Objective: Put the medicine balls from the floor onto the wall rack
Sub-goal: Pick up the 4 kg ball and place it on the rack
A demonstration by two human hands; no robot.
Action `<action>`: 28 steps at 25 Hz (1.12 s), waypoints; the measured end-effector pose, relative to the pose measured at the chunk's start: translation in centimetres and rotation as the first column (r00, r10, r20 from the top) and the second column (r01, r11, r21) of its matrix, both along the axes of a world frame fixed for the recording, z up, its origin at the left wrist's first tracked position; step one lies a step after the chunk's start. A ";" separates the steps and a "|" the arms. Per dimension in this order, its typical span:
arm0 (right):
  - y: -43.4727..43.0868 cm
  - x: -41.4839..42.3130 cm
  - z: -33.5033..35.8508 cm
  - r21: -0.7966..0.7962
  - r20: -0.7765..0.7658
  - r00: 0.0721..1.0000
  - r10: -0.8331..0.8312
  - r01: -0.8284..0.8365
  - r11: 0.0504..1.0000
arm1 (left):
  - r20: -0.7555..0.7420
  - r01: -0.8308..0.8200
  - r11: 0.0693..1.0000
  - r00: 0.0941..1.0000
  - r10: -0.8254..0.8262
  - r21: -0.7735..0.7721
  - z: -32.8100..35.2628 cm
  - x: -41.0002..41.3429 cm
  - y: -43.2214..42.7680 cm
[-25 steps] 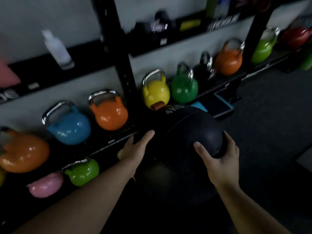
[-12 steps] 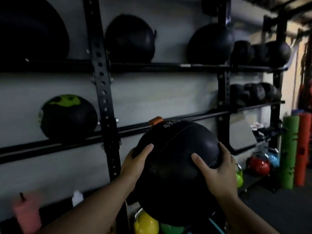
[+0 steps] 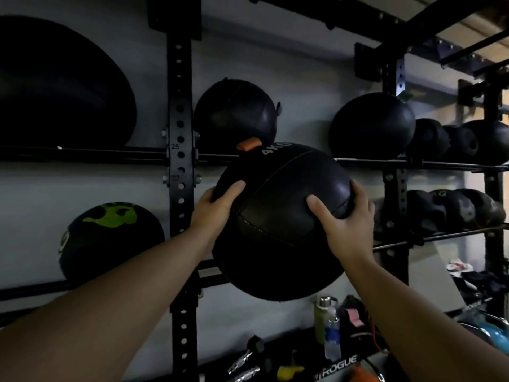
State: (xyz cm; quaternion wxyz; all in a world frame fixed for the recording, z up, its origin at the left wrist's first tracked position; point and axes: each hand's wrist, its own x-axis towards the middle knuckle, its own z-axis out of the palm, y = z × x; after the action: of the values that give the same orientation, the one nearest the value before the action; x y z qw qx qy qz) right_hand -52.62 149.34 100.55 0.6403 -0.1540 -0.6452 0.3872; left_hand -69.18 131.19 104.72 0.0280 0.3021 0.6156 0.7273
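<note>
Reading "4KG" on black ball (image 3: 278, 216), orange tab (image 3: 248, 145) at top. "25" stamped on rack upright (image 3: 180, 128); "ROGUE" on shelf edge (image 3: 340, 364) below. Left hand (image 3: 216, 208) and right hand (image 3: 348, 224) apart, pressed on ball's two sides, ball held mid-air before middle rail, overlapping upper rail. Green-marked ball (image 3: 110, 238) left; black ball (image 3: 235, 117) behind on upper rail. Bottles (image 3: 329, 326) beneath. Ball higher than half-second ago, nearer upper rail.
</note>
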 end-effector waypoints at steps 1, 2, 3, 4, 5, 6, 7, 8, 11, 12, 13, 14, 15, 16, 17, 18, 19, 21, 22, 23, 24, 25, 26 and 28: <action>0.9 -1.9 0.1 -0.009 -0.011 1.000 0.014 -0.014 1.000 | -0.013 -0.022 1.000 1.000 0.022 -0.011 0.5 -1.4 0.5; 1.9 -4.0 0.0 -0.020 -0.016 0.999 0.033 -0.033 0.999 | -0.026 -0.045 0.999 0.999 0.044 -0.022 0.7 -2.9 1.1; 3.0 -5.9 -0.4 -0.037 -0.019 0.998 0.058 -0.059 0.998 | -0.034 -0.065 0.997 0.997 0.064 -0.031 0.5 -4.5 1.8; 4.1 -8.1 -0.9 -0.058 -0.013 0.996 0.088 -0.088 0.994 | -0.035 -0.087 0.995 0.996 0.086 -0.046 0.1 -6.2 2.7; 5.2 -10.1 -1.5 -0.070 0.004 0.993 0.115 -0.114 0.991 | -0.030 -0.114 0.991 0.993 0.112 -0.069 -0.4 -7.9 3.5; 6.1 -12.1 -1.9 -0.076 0.030 0.990 0.139 -0.136 0.988 | -0.018 -0.144 0.985 0.990 0.143 -0.094 -1.1 -9.4 4.3; 7.0 -14.2 -2.1 -0.080 0.060 0.986 0.156 -0.151 0.985 | -0.013 -0.181 0.976 0.983 0.181 -0.118 -1.8 -10.8 5.0; 8.0 -16.3 -1.7 -0.083 0.089 0.981 0.170 -0.163 0.983 | -0.026 -0.233 0.962 0.973 0.231 -0.141 -2.5 -12.0 5.6; 11.9 -22.0 1.9 -0.090 0.125 0.971 0.204 -0.193 0.977 | -0.254 -0.438 0.878 0.887 0.387 -0.195 -3.8 -14.5 7.9; 13.2 -23.5 3.0 -0.093 0.135 0.968 0.213 -0.202 0.975 | -0.411 -0.504 0.836 0.824 0.390 -0.217 -4.4 -14.6 8.8; 14.3 -24.7 4.0 -0.083 0.141 0.966 0.218 -0.207 0.975 | -0.569 -0.567 0.791 0.738 0.363 -0.231 -5.0 -14.3 9.7; 15.4 -25.8 4.5 -0.060 0.148 0.965 0.218 -0.212 0.975 | -0.695 -0.626 0.742 0.645 0.318 -0.241 -5.6 -14.3 11.0; 16.3 -26.6 4.6 -0.013 0.153 0.965 0.211 -0.212 0.977 | -0.769 -0.673 0.695 0.576 0.279 -0.252 -5.7 -14.5 12.3; 17.0 -27.4 4.6 0.068 0.166 0.967 0.195 -0.208 0.976 | -0.796 -0.704 0.659 0.545 0.262 -0.265 -5.4 -14.9 13.4; 17.4 -27.9 4.3 0.172 0.180 0.968 0.174 -0.205 0.964 | -0.796 -0.719 0.639 0.542 0.271 -0.272 -4.8 -15.5 14.2; 17.6 -28.3 3.9 0.275 0.195 0.968 0.158 -0.209 0.939 | -0.789 -0.731 0.631 0.537 0.298 -0.259 -4.4 -16.2 14.6; 17.7 -28.6 3.5 0.352 0.217 0.965 0.150 -0.221 0.910 | -0.790 -0.746 0.627 0.515 0.333 -0.222 -4.3 -17.1 14.8; 17.2 -29.1 2.2 0.455 0.293 0.953 0.084 -0.216 0.864 | -0.801 -0.765 0.625 0.466 0.376 -0.152 -4.8 -18.8 14.5; 16.9 -29.2 1.4 0.497 0.323 0.946 0.027 -0.194 0.846 | -0.799 -0.766 0.630 0.458 0.389 -0.132 -5.3 -19.5 14.4; 16.6 -29.3 0.8 0.525 0.353 0.935 -0.022 -0.179 0.832 | -0.795 -0.766 0.632 0.454 0.403 -0.118 -5.7 -19.9 14.4; 16.4 -29.4 0.7 0.539 0.386 0.921 -0.054 -0.178 0.823 | -0.790 -0.766 0.632 0.456 0.410 -0.114 -6.0 -20.1 14.4; 16.2 -29.3 1.1 0.544 0.432 0.898 -0.076 -0.193 0.817 | -0.783 -0.766 0.630 0.468 0.409 -0.129 -5.9 -20.1 14.3; 16.0 -29.0 1.7 0.542 0.495 0.864 -0.097 -0.220 0.811 | -0.775 -0.763 0.626 0.491 0.398 -0.162 -5.6 -19.8 14.2; 15.8 -27.6 2.4 0.516 0.619 0.777 -0.116 -0.291 0.806 | -0.748 -0.740 0.607 0.572 0.338 -0.291 -4.7 -18.4 13.7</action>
State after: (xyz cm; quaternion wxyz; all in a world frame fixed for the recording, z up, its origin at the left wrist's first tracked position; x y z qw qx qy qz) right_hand -80.20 165.17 102.94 0.3856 -0.0363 -0.9132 0.1270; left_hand -87.56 144.85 100.02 -0.3241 0.2848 0.8403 0.3283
